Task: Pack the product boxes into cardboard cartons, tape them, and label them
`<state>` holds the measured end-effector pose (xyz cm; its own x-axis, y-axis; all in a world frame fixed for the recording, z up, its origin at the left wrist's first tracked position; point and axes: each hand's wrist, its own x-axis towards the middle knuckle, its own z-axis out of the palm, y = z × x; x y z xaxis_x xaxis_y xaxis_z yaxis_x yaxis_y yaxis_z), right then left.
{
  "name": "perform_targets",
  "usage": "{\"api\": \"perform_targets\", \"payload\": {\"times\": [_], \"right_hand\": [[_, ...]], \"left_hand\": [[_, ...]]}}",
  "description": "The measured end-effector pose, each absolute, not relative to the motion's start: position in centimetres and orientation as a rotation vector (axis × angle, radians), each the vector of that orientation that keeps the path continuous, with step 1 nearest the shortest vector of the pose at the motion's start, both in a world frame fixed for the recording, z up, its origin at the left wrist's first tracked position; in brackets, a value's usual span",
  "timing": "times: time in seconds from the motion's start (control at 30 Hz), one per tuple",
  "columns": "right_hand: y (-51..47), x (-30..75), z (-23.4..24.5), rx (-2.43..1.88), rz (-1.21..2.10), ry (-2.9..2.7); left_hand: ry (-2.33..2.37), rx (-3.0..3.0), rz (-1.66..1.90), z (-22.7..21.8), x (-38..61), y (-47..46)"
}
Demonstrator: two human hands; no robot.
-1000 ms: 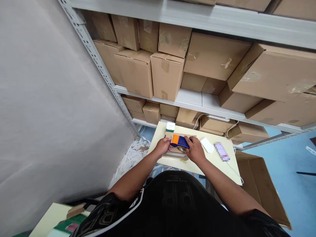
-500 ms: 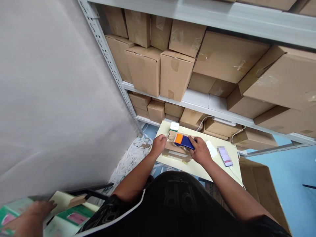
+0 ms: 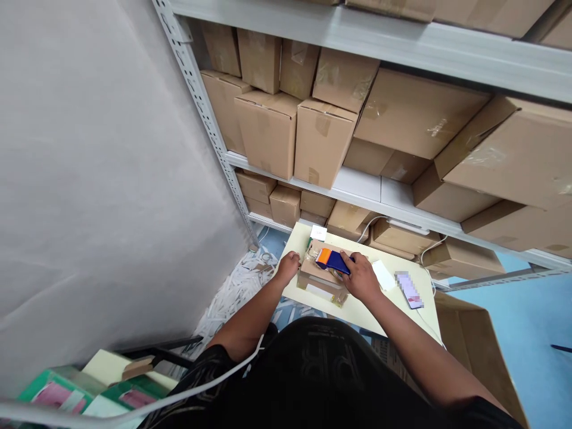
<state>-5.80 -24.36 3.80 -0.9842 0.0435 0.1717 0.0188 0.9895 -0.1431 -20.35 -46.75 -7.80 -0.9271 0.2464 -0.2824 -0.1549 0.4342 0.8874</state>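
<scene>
A small cardboard box [image 3: 319,279] lies on a pale yellow table [image 3: 404,311] in front of me. My right hand [image 3: 363,279] grips a blue and orange tape dispenser [image 3: 332,260] and presses it on the box top. My left hand [image 3: 289,265] is curled against the box's left end, holding it in place. A white label shows on the box's near side.
A small white and green box [image 3: 319,232] stands at the table's far edge; a white card [image 3: 384,274] and a phone [image 3: 409,289] lie to the right. Metal shelving with several cardboard boxes [image 3: 324,140] rises behind. An open carton [image 3: 478,351] stands at right, paper scraps [image 3: 232,292] on the floor at left.
My left hand slid off the dispenser to the box's left end. The dispenser moved slightly right along the box top. Another person's hand seen at lower left half a second ago is gone.
</scene>
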Motion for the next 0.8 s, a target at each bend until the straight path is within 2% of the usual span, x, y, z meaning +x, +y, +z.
{"api": "perform_targets", "payload": {"times": [0.17, 0.5, 0.8], "right_hand": [[-24.1, -5.5, 3.4, -0.083, 0.223, -2.938], [-24.1, -3.6, -0.1, -0.066, 0.236, -3.029], [-22.9, -2.9, -1.8, -0.041, 0.264, -2.979]], "left_hand": [[2.296, 0.097, 1.487, -8.2, -20.7, -46.8], [2.346, 0.187, 1.173, -8.9, -19.2, -46.1], [2.242, 0.133, 1.252, -9.4, -18.0, -45.8]]}}
